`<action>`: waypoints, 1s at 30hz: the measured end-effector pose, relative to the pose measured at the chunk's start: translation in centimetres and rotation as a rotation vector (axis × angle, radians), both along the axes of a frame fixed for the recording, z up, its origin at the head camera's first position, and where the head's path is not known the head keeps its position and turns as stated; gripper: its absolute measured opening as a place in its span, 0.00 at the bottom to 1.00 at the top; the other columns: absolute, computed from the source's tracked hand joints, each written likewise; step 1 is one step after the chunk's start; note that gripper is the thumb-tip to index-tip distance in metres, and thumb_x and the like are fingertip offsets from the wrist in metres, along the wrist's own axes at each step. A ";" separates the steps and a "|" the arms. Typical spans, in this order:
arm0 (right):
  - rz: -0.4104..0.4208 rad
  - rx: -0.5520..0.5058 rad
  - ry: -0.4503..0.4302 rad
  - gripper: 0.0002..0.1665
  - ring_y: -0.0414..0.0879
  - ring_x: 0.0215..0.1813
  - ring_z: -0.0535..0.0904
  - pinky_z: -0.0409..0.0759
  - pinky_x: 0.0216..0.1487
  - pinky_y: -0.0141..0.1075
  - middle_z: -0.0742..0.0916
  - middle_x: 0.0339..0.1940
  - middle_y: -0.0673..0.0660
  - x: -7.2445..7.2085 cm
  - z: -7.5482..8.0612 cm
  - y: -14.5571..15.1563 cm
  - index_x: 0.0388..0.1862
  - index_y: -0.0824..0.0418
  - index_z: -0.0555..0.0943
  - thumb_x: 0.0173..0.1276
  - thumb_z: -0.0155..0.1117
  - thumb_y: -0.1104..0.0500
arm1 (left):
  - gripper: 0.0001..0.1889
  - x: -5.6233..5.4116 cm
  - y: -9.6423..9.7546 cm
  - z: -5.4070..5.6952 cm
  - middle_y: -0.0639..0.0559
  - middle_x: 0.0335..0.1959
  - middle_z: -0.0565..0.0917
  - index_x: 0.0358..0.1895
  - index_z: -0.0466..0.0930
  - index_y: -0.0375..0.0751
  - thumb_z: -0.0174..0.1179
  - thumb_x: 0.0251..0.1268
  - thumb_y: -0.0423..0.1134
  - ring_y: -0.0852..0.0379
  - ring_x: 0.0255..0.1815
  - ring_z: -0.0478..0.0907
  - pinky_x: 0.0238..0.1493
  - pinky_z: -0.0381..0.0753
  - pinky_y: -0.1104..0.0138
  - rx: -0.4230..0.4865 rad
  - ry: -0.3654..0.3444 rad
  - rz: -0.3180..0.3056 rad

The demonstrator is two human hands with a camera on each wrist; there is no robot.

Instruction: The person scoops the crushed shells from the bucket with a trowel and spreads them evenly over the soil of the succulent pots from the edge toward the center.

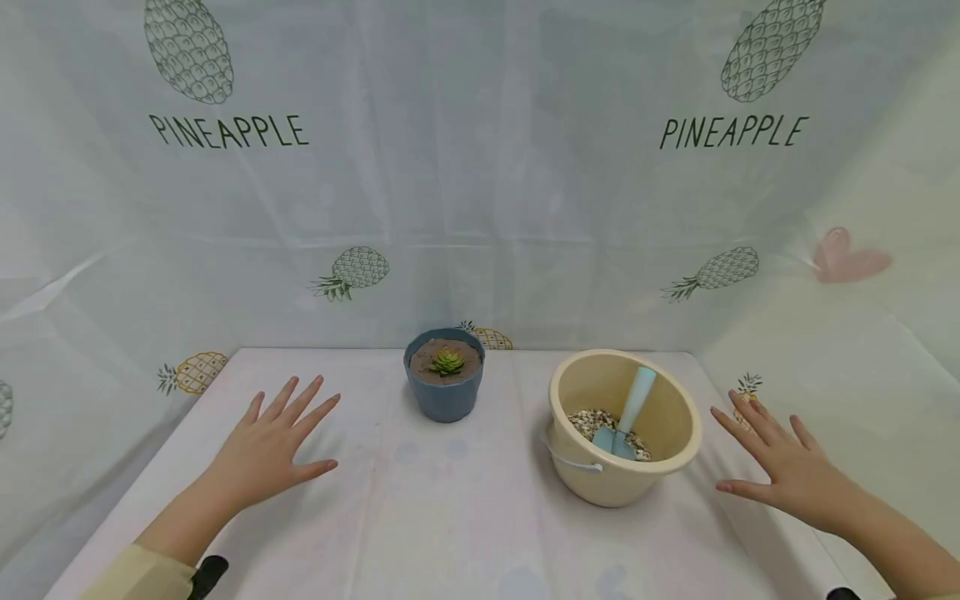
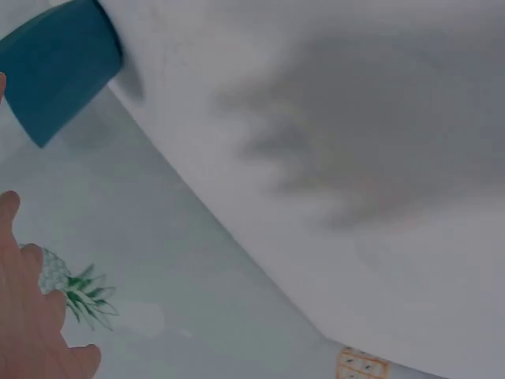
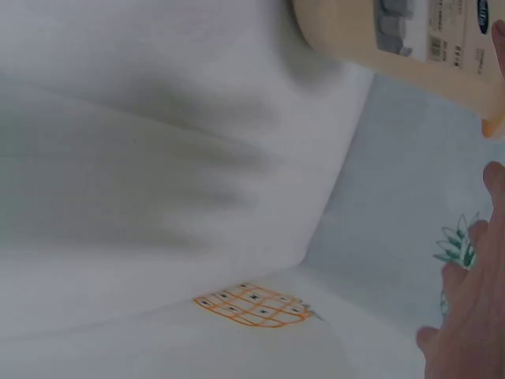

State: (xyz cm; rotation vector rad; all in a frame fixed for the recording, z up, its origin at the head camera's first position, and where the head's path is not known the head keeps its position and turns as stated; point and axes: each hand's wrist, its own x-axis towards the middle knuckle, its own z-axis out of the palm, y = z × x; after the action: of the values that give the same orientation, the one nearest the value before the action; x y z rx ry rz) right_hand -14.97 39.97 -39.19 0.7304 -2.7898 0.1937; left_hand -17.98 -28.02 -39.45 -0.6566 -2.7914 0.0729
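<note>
My left hand (image 1: 267, 450) hovers over the left part of the table with its fingers spread, holding nothing. Fingers spread too, my right hand (image 1: 795, 471) hangs in the air at the right, just beside a cream bucket (image 1: 600, 487). In the bucket, a light blue trowel (image 1: 636, 400) leans with its blade in speckled gravel (image 1: 592, 423) and its handle up. Back at the table's middle stands a blue-grey pot (image 1: 444, 400) of brown soil, with a small green succulent (image 1: 447, 361) in the centre. In the left wrist view the pot (image 2: 63, 67) shows at the upper left.
A white cloth covers the table (image 1: 450, 517). Pale curtains (image 1: 480, 167) printed with pineapples rise behind its back edge and along both sides. The bucket's thin white handle (image 1: 573, 458) hangs down at its front left. A label (image 3: 442, 35) on the bucket shows in the right wrist view.
</note>
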 end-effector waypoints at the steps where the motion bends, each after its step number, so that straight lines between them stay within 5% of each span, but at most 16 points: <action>1: 0.008 -0.019 -0.021 0.58 0.39 0.78 0.29 0.18 0.70 0.54 0.43 0.81 0.50 -0.1 0.3 0.1 0.80 0.49 0.51 0.58 0.73 0.43 | 0.46 -0.1 0.3 0.2 0.45 0.78 0.53 0.75 0.61 0.53 0.58 0.56 0.71 0.36 0.75 0.49 0.64 0.50 0.32 -0.006 -0.009 -0.002; 5: 0.009 -0.090 -0.128 0.56 0.57 0.79 0.40 0.35 0.70 0.65 0.45 0.81 0.51 -0.5 1.7 0.2 0.80 0.48 0.52 0.59 0.73 0.46 | 0.46 -0.7 1.7 1.0 0.43 0.77 0.54 0.76 0.60 0.53 0.58 0.57 0.71 0.35 0.75 0.51 0.64 0.52 0.32 -0.025 -0.047 -0.008; 9: -0.011 -0.157 -0.220 0.55 0.65 0.76 0.48 0.59 0.54 0.73 0.47 0.80 0.50 -0.7 3.0 0.0 0.80 0.46 0.51 0.61 0.72 0.49 | 0.46 -1.3 3.2 1.7 0.43 0.77 0.55 0.76 0.60 0.54 0.56 0.57 0.73 0.35 0.74 0.52 0.63 0.56 0.32 -0.018 -0.078 -0.025; 12: -0.003 -0.223 -0.264 0.53 0.43 0.78 0.41 0.60 0.51 0.74 0.50 0.80 0.52 -0.7 3.7 -0.3 0.80 0.46 0.53 0.61 0.72 0.52 | 0.46 -1.7 4.3 2.1 0.43 0.76 0.57 0.75 0.60 0.54 0.55 0.57 0.74 0.35 0.73 0.55 0.62 0.60 0.34 -0.006 -0.102 -0.039; 15: 0.024 -0.296 -0.281 0.51 0.24 0.72 0.38 0.52 0.58 0.76 0.55 0.79 0.55 -0.7 4.2 -0.8 0.79 0.47 0.55 0.62 0.71 0.56 | 0.45 -2.1 5.6 2.6 0.43 0.75 0.59 0.75 0.61 0.53 0.54 0.58 0.73 0.37 0.72 0.58 0.61 0.64 0.37 0.001 -0.115 -0.065; 18: 0.046 -0.336 -0.273 0.50 0.21 0.70 0.41 0.47 0.68 0.65 0.60 0.77 0.58 -0.9 4.8 -1.5 0.78 0.48 0.56 0.62 0.71 0.58 | 0.44 -2.4 7.1 3.2 0.42 0.74 0.62 0.74 0.63 0.51 0.56 0.59 0.70 0.39 0.71 0.61 0.62 0.66 0.41 0.011 -0.139 -0.095; 21: 0.066 -0.340 -0.252 0.49 0.22 0.70 0.47 0.49 0.70 0.38 0.65 0.74 0.58 -1.2 5.7 -2.3 0.78 0.48 0.58 0.62 0.71 0.58 | 0.42 -2.9 8.9 3.7 0.42 0.73 0.64 0.74 0.63 0.50 0.60 0.59 0.67 0.40 0.70 0.63 0.63 0.67 0.44 0.036 -0.181 -0.120; 25: 0.061 -0.304 -0.232 0.47 0.34 0.69 0.61 0.66 0.64 0.37 0.69 0.71 0.56 -1.6 6.6 -3.5 0.76 0.50 0.61 0.61 0.73 0.55 | 0.42 -3.4 11.0 4.2 0.44 0.73 0.64 0.75 0.62 0.52 0.60 0.60 0.66 0.43 0.70 0.64 0.62 0.70 0.46 0.071 -0.220 -0.165; 30: 0.069 -0.342 -0.288 0.44 0.64 0.64 0.68 0.72 0.51 0.67 0.69 0.70 0.61 -2.2 7.1 -5.0 0.74 0.57 0.64 0.62 0.72 0.54 | 0.43 -3.9 13.8 4.8 0.46 0.73 0.64 0.76 0.58 0.55 0.56 0.61 0.68 0.45 0.69 0.65 0.59 0.73 0.48 0.063 -0.221 -0.221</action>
State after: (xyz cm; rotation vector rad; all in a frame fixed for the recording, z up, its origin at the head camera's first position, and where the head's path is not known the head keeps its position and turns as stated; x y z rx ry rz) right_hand -17.20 34.98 -32.06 0.7609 -2.8793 0.8259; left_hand -21.89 -14.25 -34.69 -1.0083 -2.8915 -0.1385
